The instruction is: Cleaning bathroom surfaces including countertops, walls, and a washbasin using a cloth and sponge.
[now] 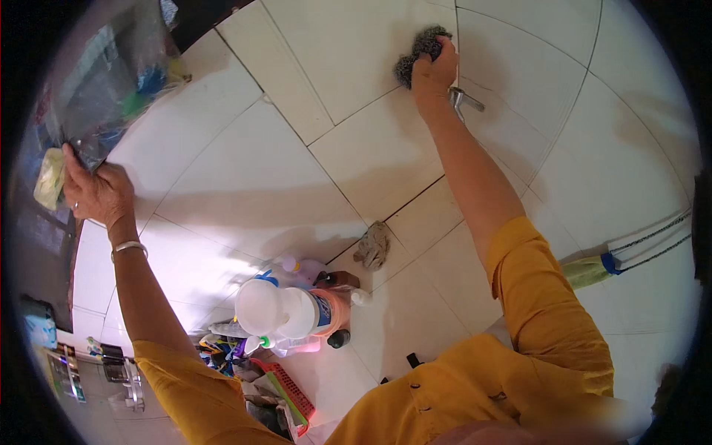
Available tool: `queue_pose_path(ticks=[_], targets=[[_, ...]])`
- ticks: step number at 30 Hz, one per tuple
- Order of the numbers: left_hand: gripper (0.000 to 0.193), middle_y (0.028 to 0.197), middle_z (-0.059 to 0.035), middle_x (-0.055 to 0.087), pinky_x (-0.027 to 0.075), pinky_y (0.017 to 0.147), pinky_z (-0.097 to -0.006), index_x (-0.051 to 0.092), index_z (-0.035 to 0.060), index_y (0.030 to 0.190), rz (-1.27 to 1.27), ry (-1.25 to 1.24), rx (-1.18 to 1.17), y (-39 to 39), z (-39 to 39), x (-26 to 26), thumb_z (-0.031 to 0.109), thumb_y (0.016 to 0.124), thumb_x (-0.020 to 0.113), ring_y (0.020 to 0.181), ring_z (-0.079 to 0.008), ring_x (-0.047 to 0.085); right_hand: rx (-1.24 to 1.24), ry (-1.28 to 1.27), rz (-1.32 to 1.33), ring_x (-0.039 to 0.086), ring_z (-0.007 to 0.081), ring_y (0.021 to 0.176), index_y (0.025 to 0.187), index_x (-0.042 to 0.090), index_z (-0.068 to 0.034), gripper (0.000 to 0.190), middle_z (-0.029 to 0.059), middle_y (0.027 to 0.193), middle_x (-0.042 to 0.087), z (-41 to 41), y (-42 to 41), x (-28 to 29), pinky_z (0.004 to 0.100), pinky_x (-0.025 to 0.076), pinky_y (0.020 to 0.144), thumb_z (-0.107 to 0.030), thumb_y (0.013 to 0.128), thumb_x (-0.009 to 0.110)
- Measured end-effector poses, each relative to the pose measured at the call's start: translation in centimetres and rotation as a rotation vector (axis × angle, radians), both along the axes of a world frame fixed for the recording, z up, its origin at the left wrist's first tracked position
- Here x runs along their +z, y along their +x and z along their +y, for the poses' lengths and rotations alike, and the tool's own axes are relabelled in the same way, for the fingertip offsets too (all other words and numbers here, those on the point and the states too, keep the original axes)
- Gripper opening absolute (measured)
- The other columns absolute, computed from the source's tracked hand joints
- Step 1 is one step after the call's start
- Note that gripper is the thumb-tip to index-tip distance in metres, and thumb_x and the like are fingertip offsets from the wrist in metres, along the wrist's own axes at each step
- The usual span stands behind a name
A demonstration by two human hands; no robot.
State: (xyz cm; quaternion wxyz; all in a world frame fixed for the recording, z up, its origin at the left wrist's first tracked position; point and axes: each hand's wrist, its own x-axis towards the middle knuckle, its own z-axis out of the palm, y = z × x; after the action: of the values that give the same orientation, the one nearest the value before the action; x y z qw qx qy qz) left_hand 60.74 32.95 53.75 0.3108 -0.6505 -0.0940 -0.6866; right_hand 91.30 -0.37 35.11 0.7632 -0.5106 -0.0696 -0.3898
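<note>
My right hand [436,69] presses a dark, curly metal wool scourer [431,40] against the pale tiled wall [367,50]. A second lobe of the same wiry material sticks out below the fingers. Just under my right wrist, a metal tap [464,101] juts from the wall. Far to the left, my left hand [100,189] has a clear grey plastic bag [94,83] between its thumb and fingers. Colourful items show through the bag, too blurred to name. A pale yellow wrapped bundle [50,179] lies against the left knuckles; the fingertips are partly hidden.
Plastic bottles and white-lidded tubs [258,307] crowd the tiled corner below, beside a red plastic basket [289,389]. A crumpled grey-brown cloth [374,246] lies in the corner. On the right, a greenish bag [589,271] hangs by dark cords. Shelves [67,367] stand lower left.
</note>
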Motion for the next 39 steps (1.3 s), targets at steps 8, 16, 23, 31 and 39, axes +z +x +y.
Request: queue_pose_path(ticks=[8,16,23,31,39], targets=[[0.059,0.119,-0.0172,0.052,0.040,0.084,-0.0528,0.038,0.0194,0.135,0.020,0.001,0.010,-0.8,0.1,-0.5,0.021,0.077,0.044,0.103,-0.0353,0.049,-0.172,-0.682,-0.759,0.049,0.0332,0.086,0.099,0.061,-0.010,0.039,0.0117,0.086,0.052,7.3,-9.7,2.2,0.0434,0.042,0.073,0.007,0.063,0.056],[0.060,0.121,-0.0158,0.049,0.034,0.089,-0.0537,0.034,0.0212,0.137,0.001,-0.050,0.049,-1.1,-0.2,-0.4,0.021,0.078,0.043,0.106,-0.0334,0.046,-0.146,-0.643,-0.667,0.052,0.0293,0.078,0.089,0.062,-0.011,0.034,0.0084,0.083,0.053,7.9,-8.9,12.0,0.0424,0.039,0.064,0.002,0.058,0.059],[0.058,0.116,-0.0125,0.051,0.034,0.086,-0.0538,0.041,0.0223,0.133,0.003,-0.007,-0.026,-0.7,0.1,-0.7,0.019,0.076,0.045,0.105,-0.0316,0.047,-0.198,-0.680,-0.852,0.049,0.0277,0.089,0.092,0.063,-0.014,0.038,0.0076,0.095,0.052,9.4,-10.6,13.2,0.0409,0.040,0.074,0.000,0.056,0.064],[0.060,0.118,-0.0114,0.050,0.032,0.084,-0.0603,0.038,0.0250,0.135,0.010,-0.011,-0.023,-0.5,0.9,-0.4,0.023,0.075,0.045,0.108,-0.0324,0.045,-0.100,-0.992,-0.767,0.047,0.0268,0.084,0.097,0.064,-0.014,0.037,0.0084,0.095,0.052,7.6,-12.1,-5.4,0.0375,0.039,0.068,-0.004,0.062,0.063],[0.060,0.116,-0.0142,0.051,0.034,0.081,-0.0607,0.038,0.0215,0.135,-0.014,-0.002,0.059,-0.8,0.7,-0.3,0.025,0.075,0.044,0.103,-0.0343,0.047,-0.216,-0.784,-0.851,0.049,0.0263,0.081,0.093,0.063,-0.014,0.044,0.0081,0.091,0.051,8.0,-11.2,4.2,0.0380,0.041,0.068,0.004,0.054,0.063]])
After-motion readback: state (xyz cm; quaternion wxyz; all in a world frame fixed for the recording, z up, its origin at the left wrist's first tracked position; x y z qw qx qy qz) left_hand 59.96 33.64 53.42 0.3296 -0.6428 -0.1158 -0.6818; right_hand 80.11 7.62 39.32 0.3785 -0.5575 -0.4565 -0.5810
